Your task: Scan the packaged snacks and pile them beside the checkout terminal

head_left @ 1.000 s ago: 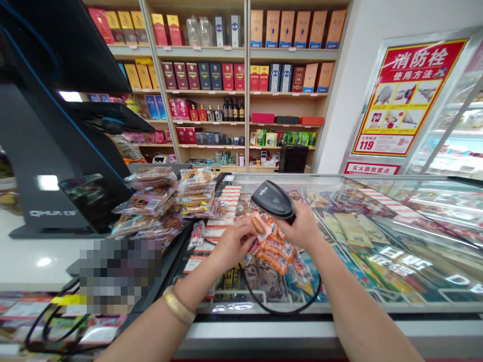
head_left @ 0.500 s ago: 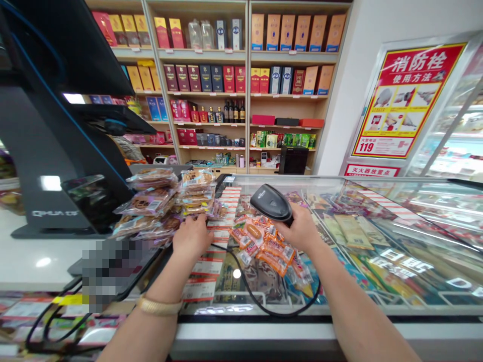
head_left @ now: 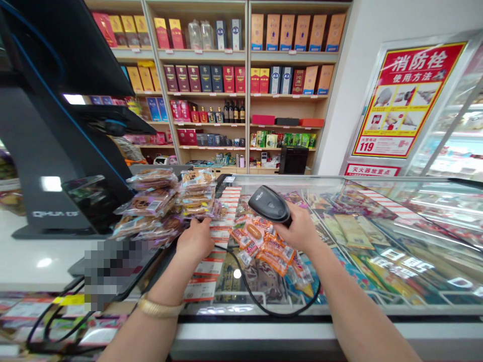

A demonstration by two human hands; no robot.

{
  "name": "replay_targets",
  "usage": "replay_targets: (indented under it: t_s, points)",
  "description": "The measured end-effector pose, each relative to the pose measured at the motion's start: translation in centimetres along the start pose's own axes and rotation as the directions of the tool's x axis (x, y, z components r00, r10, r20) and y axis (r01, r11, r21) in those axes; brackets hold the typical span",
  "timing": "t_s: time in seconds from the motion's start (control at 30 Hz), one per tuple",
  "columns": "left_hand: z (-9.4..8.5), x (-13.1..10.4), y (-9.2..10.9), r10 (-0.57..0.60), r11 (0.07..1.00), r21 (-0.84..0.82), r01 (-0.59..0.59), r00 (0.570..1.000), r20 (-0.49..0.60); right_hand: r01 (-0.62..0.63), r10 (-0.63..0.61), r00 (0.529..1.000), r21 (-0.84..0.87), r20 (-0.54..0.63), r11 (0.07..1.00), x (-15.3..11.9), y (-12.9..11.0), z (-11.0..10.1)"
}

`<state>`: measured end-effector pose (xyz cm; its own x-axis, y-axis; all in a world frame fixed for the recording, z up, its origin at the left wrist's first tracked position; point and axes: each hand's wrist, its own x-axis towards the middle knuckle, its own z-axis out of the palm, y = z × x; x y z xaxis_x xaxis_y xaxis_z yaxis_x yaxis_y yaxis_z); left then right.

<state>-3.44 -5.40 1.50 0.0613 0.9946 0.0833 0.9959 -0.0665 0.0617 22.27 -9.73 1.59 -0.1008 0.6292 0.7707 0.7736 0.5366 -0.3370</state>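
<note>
My right hand [head_left: 298, 229] is wrapped round a black handheld barcode scanner [head_left: 269, 203], its head angled to the upper left. Below it, a loose pile of orange-wrapped sausage snacks [head_left: 260, 241] lies on the glass top. My left hand [head_left: 196, 239], with a gold band at the wrist, is at the near lower edge of a stack of packaged cookies [head_left: 197, 193]. Its fingertips are partly hidden against the bottom packs and seem to grip them. Left of that stands a second pile of packaged cookies [head_left: 149, 203].
A dark checkout terminal [head_left: 49, 166] rises at the left. The scanner's black cable [head_left: 245, 284] loops across the glass freezer top [head_left: 377, 301]. Price-tag strips [head_left: 206, 281] run beside my left hand. Shelves of boxes and bottles [head_left: 207, 78] stand behind.
My left hand has turned slightly and shifted a little right, its fingertips tucked further under the stack's edge. The scanner has moved slightly left. The piles look unmoved.
</note>
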Motion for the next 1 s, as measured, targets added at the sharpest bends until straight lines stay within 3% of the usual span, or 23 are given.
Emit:
replay_targets:
  t_s: [0.17,0.3,0.43,0.53,0.6,0.73,0.87,1.0]
  points:
    - [0.5,0.5,-0.2,0.035,0.997,-0.063,-0.041,0.995,-0.09,-0.014,0.014,1.0,0.008,0.016,1.0,0.0,0.2,0.0]
    - [1.2,1.5,-0.6,0.059,0.944,-0.311,-0.112,0.983,-0.172,-0.013,0.013,0.999,0.007,0.03,1.0,0.1,0.2,0.0]
    - [1.7,2.2,-0.7,0.025,0.755,-0.627,-0.193,0.963,-0.267,-0.007,0.008,0.999,-0.019,0.036,1.0,0.0,0.3,0.1]
    - [1.8,2.4,-0.6,0.028,0.592,-0.766,-0.25,0.956,-0.291,-0.014,0.016,0.998,-0.032,0.055,0.999,0.0,0.5,0.2]
    - [1.7,2.5,-0.6,0.027,0.567,-0.782,-0.259,0.955,-0.296,-0.023,0.025,0.997,-0.028,0.078,0.999,0.0,0.6,0.2]
    - [1.2,2.5,-0.6,-0.03,0.613,-0.74,-0.277,0.928,-0.372,-0.027,0.029,0.987,-0.012,0.157,1.0,0.1,0.3,-0.1]
    - [0.7,2.1,-0.5,-0.121,0.626,-0.711,-0.32,0.861,-0.494,0.022,-0.028,0.958,0.024,0.285,0.999,0.1,-0.3,-0.4]
    - [0.5,1.6,-0.4,-0.219,0.618,-0.707,-0.345,0.788,-0.576,0.056,-0.067,0.939,0.044,0.337,0.997,-0.1,-0.7,-0.3]
